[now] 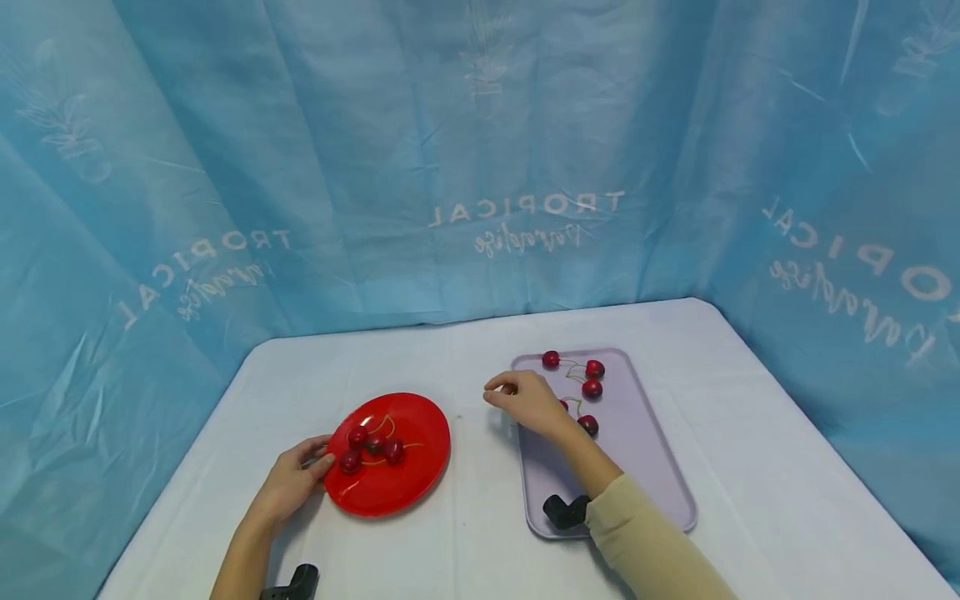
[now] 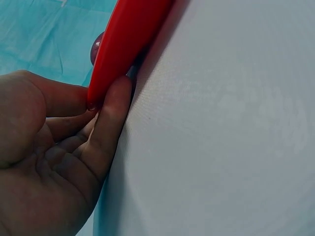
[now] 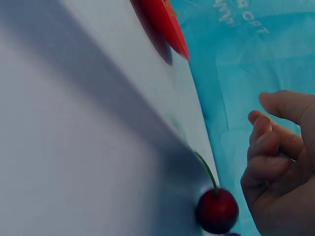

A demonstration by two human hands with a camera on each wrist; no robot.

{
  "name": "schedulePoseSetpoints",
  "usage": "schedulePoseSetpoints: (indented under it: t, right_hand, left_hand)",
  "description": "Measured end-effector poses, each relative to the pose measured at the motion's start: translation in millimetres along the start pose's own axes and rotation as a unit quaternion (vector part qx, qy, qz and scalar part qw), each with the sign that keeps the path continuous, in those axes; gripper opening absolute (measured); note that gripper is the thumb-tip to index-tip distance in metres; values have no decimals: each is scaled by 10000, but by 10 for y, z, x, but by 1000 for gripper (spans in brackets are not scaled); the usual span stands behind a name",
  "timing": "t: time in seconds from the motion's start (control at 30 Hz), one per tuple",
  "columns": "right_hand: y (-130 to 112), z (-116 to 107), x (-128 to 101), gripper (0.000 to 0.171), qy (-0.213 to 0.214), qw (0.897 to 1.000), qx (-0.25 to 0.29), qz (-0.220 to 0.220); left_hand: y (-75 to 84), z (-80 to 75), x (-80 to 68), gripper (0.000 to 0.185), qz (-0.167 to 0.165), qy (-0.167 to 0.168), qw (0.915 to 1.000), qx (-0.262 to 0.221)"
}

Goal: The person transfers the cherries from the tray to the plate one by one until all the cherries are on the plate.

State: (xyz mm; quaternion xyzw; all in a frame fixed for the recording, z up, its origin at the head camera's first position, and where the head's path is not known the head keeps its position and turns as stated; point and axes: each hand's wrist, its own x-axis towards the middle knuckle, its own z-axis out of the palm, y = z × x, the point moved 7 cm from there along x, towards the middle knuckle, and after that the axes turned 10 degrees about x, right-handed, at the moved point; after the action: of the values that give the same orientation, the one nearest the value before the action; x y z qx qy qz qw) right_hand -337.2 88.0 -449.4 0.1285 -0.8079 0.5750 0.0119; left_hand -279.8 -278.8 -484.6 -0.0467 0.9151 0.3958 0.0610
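Observation:
My left hand pinches the left rim of a red plate. In the left wrist view the thumb is on the plate's upper side, and fingers reach beneath the rim. Several dark red cherries with stems lie together on that plate. Over the left edge of a pale purple tray hovers my right hand, fingers loosely bent and nothing seen between them. Several more stemmed cherries lie in the tray's far half, one partly hidden by the right wrist. A cherry shows below the hand in the right wrist view.
A white cloth covers the table, with a strip of it between plate and tray. Blue printed curtains enclose the back and both sides. Black wrist-camera mounts are worn on the forearms, the right one above the tray.

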Motion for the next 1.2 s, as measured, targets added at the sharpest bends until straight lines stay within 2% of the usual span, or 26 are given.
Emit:
schedulePoseSetpoints:
  t: [0.27,0.47,0.6,0.83,1.2]
  right_hand:
    - [77,-257,7,23,223,9996,101,152]
    - [191,-494,-51,25,193,9991,227,301]
    - [275,-621,-77,25,157,9994,114,288]
    - [333,-717,-124,29,157,9990,147,403]
    - [390,-811,-176,28,193,9992,123,328]
  left_hand:
    - [4,-9,10,48,-3,42,10000,22]
    - [6,-4,5,48,39,74,9999,72]
    - [9,-5,7,48,23,76,9999,113]
    - [3,4,17,48,46,84,9998,149]
    - [2,6,10,48,30,98,9998,177]
